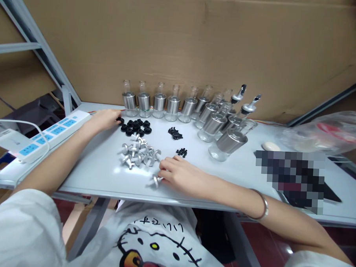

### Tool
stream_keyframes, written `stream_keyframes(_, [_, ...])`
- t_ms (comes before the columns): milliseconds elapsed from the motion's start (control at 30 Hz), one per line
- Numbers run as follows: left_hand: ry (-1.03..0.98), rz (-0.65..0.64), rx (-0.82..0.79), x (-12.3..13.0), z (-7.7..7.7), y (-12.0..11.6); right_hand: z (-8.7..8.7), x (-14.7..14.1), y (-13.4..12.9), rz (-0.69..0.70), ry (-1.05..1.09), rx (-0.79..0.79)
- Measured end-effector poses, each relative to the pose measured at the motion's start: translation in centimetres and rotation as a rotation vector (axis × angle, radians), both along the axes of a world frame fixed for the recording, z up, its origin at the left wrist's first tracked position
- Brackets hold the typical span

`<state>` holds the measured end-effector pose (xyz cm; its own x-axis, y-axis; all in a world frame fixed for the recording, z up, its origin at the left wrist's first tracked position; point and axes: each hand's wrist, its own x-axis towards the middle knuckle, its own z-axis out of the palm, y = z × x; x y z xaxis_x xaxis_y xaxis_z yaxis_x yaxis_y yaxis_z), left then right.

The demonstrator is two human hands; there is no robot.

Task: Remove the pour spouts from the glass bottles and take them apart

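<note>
My left hand (106,119) is at the far left of the table, its fingers closed on a black rubber stopper (121,120) at the edge of a pile of black stoppers (135,126). Nearer the front edge, my right hand (179,173) pinches a silver metal pourer spout (156,181), held low over the table. A heap of similar silver spouts (140,150) lies between my hands. Just beyond my right hand are small black round caps (182,152), and behind them a small pile of thin black pieces (175,133).
Several glass bottles with metal sleeves (173,105) line the back and curve forward on the right; two carry pourers (249,108). A white power strip (57,131) runs along the left edge. At right are a white oval object (271,147), a blurred-out dark item (291,177) and a plastic bag (328,132).
</note>
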<state>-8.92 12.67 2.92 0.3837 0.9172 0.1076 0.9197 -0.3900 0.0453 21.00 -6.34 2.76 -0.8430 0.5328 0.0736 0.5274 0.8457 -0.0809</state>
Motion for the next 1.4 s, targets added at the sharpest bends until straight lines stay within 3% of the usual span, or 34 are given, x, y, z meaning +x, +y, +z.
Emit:
stream_keyframes(267, [-0.138,-0.043,-0.099,-0.7,-2.5,0.7,-0.6,0.2,0.5,-0.118,0.017,0.083])
stream_keyframes(433, [-0.289,-0.043,0.069,-0.3,-2.3,-2.0,-0.9,-0.3,0.7,-0.104,0.005,0.123])
stream_keyframes(500, [-0.357,-0.153,0.063,0.5,-2.1,-3.9,-1.1,-0.6,1.0,-0.073,0.013,0.155])
stream_keyframes(567, [-0.372,-0.389,0.017,1.4,-2.0,-6.0,-1.3,-0.9,1.3,-0.056,0.054,0.182])
stream_keyframes(633, [-0.367,-0.547,-0.033,2.2,-2.2,-7.9,-1.5,-1.3,1.6,-0.073,0.124,0.188])
stream_keyframes(767, [-0.301,-0.697,-0.093,3.1,-2.8,-10.1,-1.9,-1.8,1.8,-0.138,0.218,0.131])
stream_keyframes(1133, [-0.269,-0.758,-0.091,3.4,-2.6,-10.5,-2.0,-2.9,2.7,-0.172,0.149,0.008])
stream_keyframes(1400, [-0.268,-0.746,-0.068,3.4,-2.6,-10.6,-1.2,-2.7,2.7,-0.159,0.193,-0.069])
